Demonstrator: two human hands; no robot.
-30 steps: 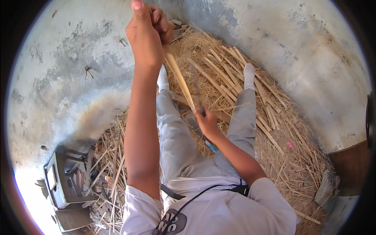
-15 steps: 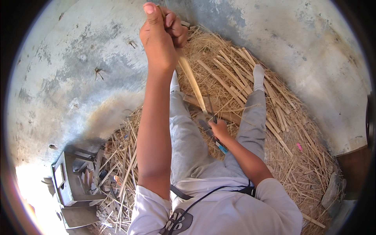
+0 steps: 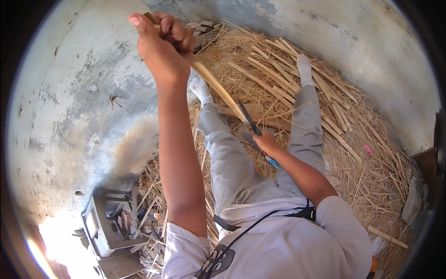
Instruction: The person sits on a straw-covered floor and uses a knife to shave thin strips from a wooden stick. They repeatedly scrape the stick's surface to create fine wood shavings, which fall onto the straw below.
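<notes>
My left hand (image 3: 166, 44), raised at the upper left with its arm stretched out, is closed round one end of a long pale bamboo strip (image 3: 214, 84). From that fist the strip slants down and right, bowing slightly, to a spot between my legs. There my right hand (image 3: 265, 142) grips a dark-bladed knife (image 3: 249, 117), whose blade lies against the strip's lower end. The knife's handle is mostly hidden in my fingers. Under the right hand, a grey flat piece and a bright blue piece (image 3: 272, 161) show; I cannot tell what they belong to.
Several split bamboo strips (image 3: 274, 76) lie beyond and beside my right leg, over straw-like shavings (image 3: 367, 195). A wooden block (image 3: 274, 122) crosses between my legs. Weathered walls (image 3: 88, 79) curve round. A box-like frame (image 3: 109, 228) stands at the lower left.
My left hand has moved left and slightly down in the picture with the bamboo strip, which now slants more. The knife blade shows broader beside the strip. The whole view has shifted somewhat.
</notes>
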